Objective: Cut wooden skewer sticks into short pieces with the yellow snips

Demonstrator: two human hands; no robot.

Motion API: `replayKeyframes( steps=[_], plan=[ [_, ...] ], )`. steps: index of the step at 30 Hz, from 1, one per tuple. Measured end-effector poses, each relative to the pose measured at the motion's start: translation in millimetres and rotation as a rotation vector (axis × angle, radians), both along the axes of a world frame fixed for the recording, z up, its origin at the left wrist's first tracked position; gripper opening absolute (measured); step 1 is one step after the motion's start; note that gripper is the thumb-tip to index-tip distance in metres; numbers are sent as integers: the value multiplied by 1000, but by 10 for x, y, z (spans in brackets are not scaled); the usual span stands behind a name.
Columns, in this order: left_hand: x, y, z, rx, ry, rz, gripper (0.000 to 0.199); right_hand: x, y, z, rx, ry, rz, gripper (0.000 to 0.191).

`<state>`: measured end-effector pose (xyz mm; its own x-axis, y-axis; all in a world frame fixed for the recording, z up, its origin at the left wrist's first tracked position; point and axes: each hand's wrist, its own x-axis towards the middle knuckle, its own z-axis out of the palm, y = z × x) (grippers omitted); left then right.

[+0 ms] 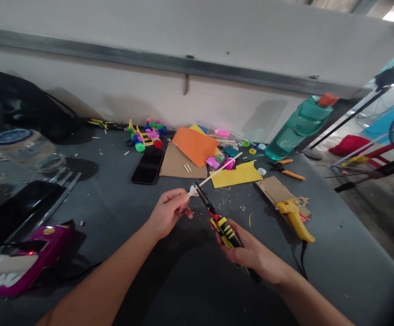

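Observation:
My left hand [172, 209] pinches one end of a thin wooden stick [221, 168], which slants up to the right above the table. In my right hand [247, 248] are black-and-yellow long-nose pliers [227, 231], held by their handles. The pliers' jaws meet the stick just beyond my left fingertips; whether they are closed on it I cannot tell. Under that spot a white round cap [194, 191] shows in part. Past the stick lies a yellow paper piece [233, 177], with small clear scraps on the table below it.
A yellow glue gun [296, 221] rests on cardboard at right, near orange-handled pliers [292, 174] and a teal bottle [300, 129]. Behind my hands lie a phone [147, 166], orange paper [195, 146] and colourful bottle-cap models [147, 136]. A magenta power strip [52, 242] and clear jar [27, 147] are at left.

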<state>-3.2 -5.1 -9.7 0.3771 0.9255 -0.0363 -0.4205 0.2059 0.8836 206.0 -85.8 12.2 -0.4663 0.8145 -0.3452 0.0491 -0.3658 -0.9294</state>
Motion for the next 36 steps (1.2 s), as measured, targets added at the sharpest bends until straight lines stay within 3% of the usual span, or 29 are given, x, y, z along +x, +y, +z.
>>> replayKeyframes(
  steps=[7,32,36],
  plan=[
    [1,1,19,-4,23,19,34,-24,3,26,-1,-40,-19,48],
    [-1,2,10,-12,35,15,34,-38,17,73,16,-83,5,30],
    [-4,2,16,-15,35,21,34,-30,12,61,9,-55,4,35]
  ],
)
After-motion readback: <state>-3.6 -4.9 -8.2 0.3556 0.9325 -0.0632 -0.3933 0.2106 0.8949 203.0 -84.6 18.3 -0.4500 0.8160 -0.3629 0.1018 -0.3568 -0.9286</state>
